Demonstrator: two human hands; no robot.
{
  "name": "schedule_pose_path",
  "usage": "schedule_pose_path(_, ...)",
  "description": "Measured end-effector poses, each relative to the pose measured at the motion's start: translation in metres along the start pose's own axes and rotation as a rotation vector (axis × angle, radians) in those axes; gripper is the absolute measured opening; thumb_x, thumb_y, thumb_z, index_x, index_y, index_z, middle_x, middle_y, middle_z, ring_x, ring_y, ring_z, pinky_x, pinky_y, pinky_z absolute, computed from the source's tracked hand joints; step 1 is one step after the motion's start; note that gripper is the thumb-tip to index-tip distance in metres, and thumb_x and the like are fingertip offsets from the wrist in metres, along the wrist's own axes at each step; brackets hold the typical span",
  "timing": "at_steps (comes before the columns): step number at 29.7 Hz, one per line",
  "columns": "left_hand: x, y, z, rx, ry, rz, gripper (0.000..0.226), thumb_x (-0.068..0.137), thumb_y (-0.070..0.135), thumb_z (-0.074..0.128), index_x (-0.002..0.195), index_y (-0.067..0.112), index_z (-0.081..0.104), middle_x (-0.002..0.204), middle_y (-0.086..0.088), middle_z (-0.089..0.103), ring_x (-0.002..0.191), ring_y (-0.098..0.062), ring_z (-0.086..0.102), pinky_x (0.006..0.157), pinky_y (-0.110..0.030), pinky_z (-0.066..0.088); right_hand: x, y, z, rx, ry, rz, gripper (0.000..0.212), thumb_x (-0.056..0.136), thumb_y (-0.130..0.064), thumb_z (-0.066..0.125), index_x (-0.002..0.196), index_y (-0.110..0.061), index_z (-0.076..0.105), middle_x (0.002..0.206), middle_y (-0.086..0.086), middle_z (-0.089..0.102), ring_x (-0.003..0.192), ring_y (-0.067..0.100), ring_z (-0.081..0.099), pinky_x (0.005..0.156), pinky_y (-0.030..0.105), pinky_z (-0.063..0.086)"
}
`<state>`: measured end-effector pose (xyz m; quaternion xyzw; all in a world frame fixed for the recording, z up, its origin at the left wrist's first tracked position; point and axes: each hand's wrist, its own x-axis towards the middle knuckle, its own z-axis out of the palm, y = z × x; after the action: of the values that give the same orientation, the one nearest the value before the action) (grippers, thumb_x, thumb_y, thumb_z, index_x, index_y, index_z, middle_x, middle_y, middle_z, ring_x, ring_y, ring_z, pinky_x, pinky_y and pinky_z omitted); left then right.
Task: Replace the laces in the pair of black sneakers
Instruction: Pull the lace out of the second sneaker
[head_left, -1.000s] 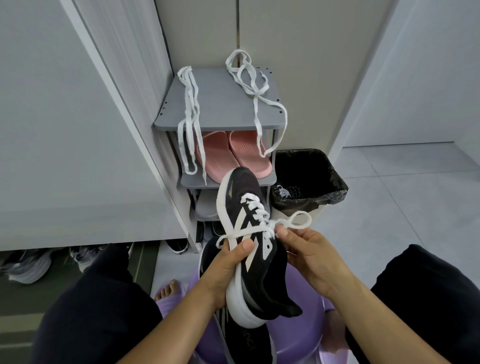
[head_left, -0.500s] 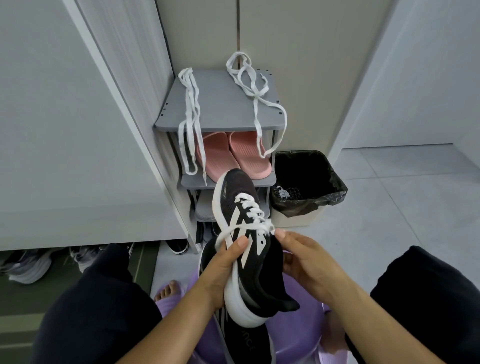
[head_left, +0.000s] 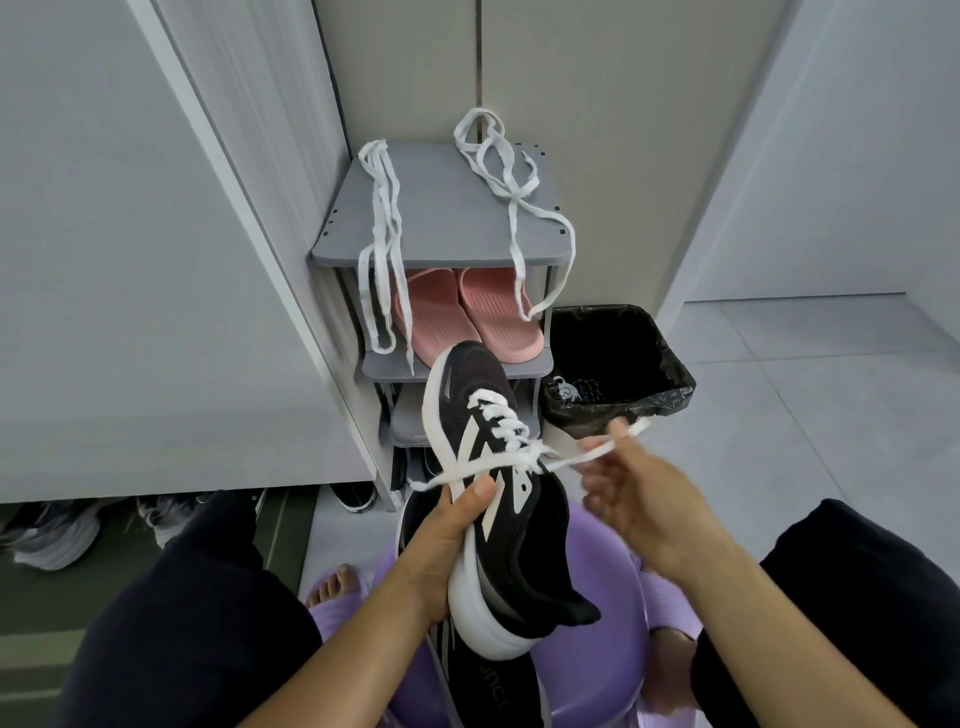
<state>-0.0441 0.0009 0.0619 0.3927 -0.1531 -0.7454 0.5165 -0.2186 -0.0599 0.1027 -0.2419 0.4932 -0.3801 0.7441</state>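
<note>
A black sneaker (head_left: 498, 499) with a white sole and white stripes is held toe up in front of me. My left hand (head_left: 447, 535) grips its side, thumb pressed on the left lace end. My right hand (head_left: 631, 488) pinches the white lace (head_left: 582, 457) and holds it taut out to the right of the top eyelets. The second black sneaker (head_left: 483, 691) lies under the first, on the purple stool (head_left: 597, 670). Two loose white laces (head_left: 382, 249) (head_left: 511, 192) hang over the grey shoe rack (head_left: 447, 218).
Pink slippers (head_left: 462, 317) sit on the rack's second shelf. A bin with a black bag (head_left: 618, 364) stands right of the rack, holding dark laces. Other shoes (head_left: 57, 530) lie under the cabinet at left. My knees frame the stool, and tiled floor lies to the right.
My right hand has pulled the lace end out to the right and upward, drawing it tight. The sneaker stays in my left hand, tilted slightly.
</note>
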Motion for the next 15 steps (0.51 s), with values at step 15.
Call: schedule_pose_path(15,0.001,0.001,-0.002,0.026,-0.02,0.023,0.096,0.028,0.036,0.095,0.115,0.01,0.061,0.096,-0.014,0.071,0.083,-0.024,0.07,0.066,-0.032,0.057,0.004,0.007,0.002,-0.026,-0.032,-0.037,0.019,0.08,-0.028,0.061,0.078,-0.01,0.059,0.068,0.001,0.06,0.058,0.011,0.054,0.06,0.024,0.046)
